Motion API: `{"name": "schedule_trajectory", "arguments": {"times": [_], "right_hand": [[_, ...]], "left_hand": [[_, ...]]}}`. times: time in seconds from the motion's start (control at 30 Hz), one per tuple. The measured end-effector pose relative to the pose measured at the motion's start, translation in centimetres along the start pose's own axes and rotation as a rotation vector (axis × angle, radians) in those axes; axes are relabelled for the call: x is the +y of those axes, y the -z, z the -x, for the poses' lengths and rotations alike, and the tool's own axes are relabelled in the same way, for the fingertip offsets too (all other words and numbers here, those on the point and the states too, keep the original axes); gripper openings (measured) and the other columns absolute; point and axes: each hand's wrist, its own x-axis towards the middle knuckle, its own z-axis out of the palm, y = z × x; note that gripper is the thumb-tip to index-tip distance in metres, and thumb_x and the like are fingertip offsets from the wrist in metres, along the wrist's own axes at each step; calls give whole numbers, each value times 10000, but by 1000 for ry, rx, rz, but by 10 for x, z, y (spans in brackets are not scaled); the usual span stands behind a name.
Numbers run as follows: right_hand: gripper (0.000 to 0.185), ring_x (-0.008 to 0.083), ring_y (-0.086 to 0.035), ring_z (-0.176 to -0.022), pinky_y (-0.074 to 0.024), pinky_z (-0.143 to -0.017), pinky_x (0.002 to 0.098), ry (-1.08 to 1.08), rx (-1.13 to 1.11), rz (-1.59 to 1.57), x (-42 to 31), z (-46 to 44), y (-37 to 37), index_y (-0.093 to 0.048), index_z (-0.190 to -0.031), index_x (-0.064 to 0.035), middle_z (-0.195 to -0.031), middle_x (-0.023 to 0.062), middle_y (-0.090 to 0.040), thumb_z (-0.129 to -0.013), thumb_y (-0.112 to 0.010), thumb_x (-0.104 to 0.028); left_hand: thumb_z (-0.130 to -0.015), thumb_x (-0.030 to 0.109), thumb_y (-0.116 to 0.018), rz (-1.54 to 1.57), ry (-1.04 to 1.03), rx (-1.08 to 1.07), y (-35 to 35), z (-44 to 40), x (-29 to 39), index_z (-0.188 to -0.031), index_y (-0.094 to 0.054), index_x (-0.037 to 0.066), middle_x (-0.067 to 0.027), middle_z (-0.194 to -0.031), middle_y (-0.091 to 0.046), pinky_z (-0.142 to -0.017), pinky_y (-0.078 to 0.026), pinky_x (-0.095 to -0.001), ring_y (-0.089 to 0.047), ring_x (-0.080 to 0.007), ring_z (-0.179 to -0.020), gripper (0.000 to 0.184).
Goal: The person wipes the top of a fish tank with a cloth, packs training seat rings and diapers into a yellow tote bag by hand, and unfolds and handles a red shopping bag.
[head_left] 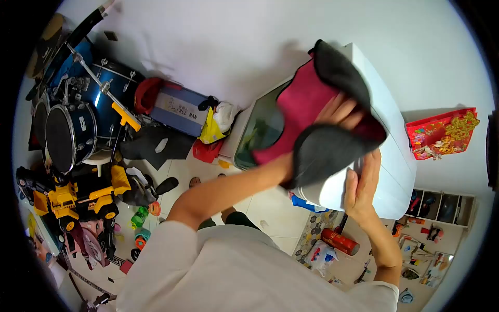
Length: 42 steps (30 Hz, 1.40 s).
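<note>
The left hand [339, 111] is inside the fold of a black-and-maroon fabric piece [331, 150], its fingers lightly bent and slightly spread against the maroon lining; the front black flap hides the palm and wrist, so I cannot tell whether it grips. The right hand [362, 190] is partly open, thumb parted from nearly straight fingers, and lies against a white rounded object [326, 193] just under the fabric's lower edge; a firm hold cannot be made out.

The fabric is raised before the white cabinet [392, 179], hiding part of its near edge and part of the glass tank [255, 136] at its left end. Past the cabinet's right edge, a red bag [442, 136] is against the wall. On the floor below the near edge lie a red cylinder [340, 242] and a white plastic bag [320, 256]. Well to the left stand a blue-grey box [178, 110], a drum kit [78, 130] and a yellow toy digger [62, 202].
</note>
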Motion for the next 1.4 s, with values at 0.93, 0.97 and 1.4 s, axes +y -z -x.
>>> {"name": "schedule_trajectory", "arguments": {"times": [0.93, 0.97, 1.4], "right_hand": [[464, 384, -402, -1234, -330, -1026, 454, 117, 279, -291, 6, 7, 7, -415, -1290, 19, -1280, 212, -447, -873, -573, -113], [435, 383, -416, -1218, -336, -1018, 454, 131, 278, -266, 4, 9, 7, -439, -1268, 17, -1253, 208, -470, -874, -572, -108], [398, 218, -589, -864, -479, -657, 313, 647, 198, -475, -62, 100, -44, -623, -1041, -78, -962, 69, -589, -665, -715, -173]], "left_hand": [[-873, 127, -446, -203, -104, -292, 55, 41, -11, -1006, -551, 7, -203, -1054, -536, -925, -386, -429, -506, -346, -987, 208], [-845, 139, -481, -276, -73, -436, 71, 66, 6, -1018, -550, 1, -210, -1034, -538, -940, -382, -429, -505, -356, -984, 232], [-924, 211, -551, -19, 748, -996, 194, 85, 50, -892, -538, 11, -84, -797, -614, -660, -472, -291, -602, -156, -755, 203]]}}
